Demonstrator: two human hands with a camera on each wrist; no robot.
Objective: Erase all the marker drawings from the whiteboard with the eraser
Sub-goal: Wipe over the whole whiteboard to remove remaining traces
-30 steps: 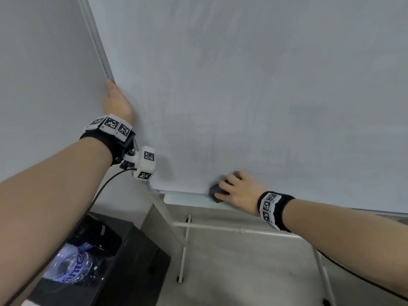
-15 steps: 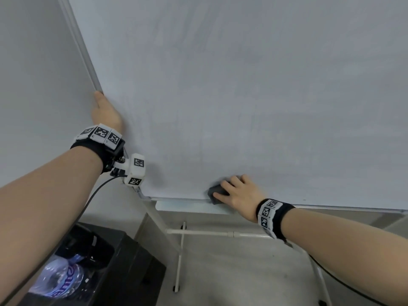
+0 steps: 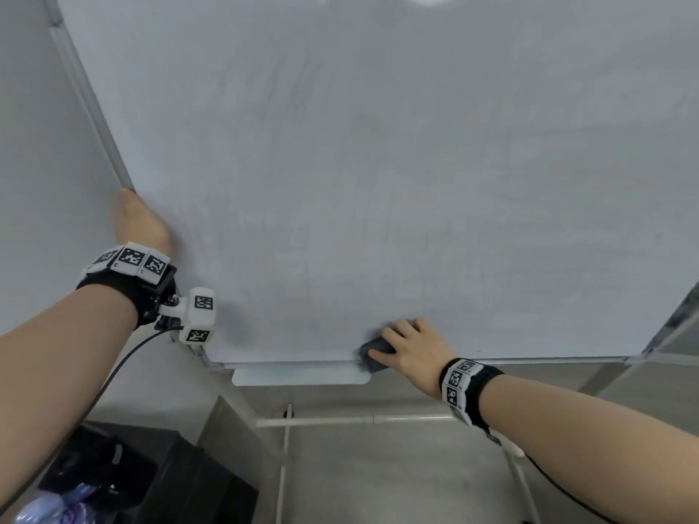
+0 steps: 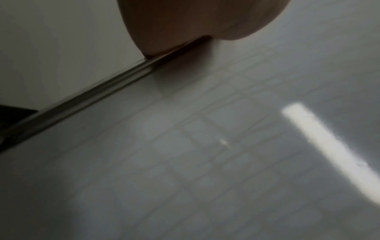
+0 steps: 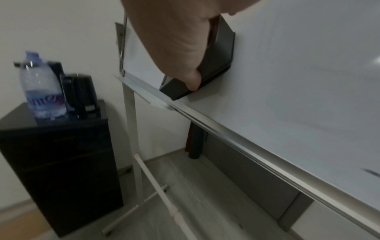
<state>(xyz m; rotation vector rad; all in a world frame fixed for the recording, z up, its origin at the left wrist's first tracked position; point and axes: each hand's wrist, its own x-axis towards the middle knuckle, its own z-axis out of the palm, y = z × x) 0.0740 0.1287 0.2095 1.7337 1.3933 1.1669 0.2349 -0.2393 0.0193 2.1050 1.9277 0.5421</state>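
1. White glossy whiteboard (image 3: 378, 164) looks almost clean in the head view; right hand (image 3: 412, 349) grips the dark rectangular eraser (image 3: 374, 353) at its lower edge.
2. Left wrist view: left hand (image 4: 185, 24) grips the board's metal frame (image 4: 82, 97).
3. Right wrist view: one small dark mark (image 5: 370, 172) remains low on the board; a black cabinet (image 5: 61, 154) stands beside it.

light even and dim-grey, overhead source. head view: two soft glare patches at the top edge of the whiteboard (image 3: 378, 164); its frame lines bow toward the corners; left hand (image 3: 142, 221) slightly smeared, casting a soft shadow. left wrist view: dark, soft focus, one bright reflected light bar at right. right wrist view: motion blur on the bottle (image 5: 41, 87) and board rail.
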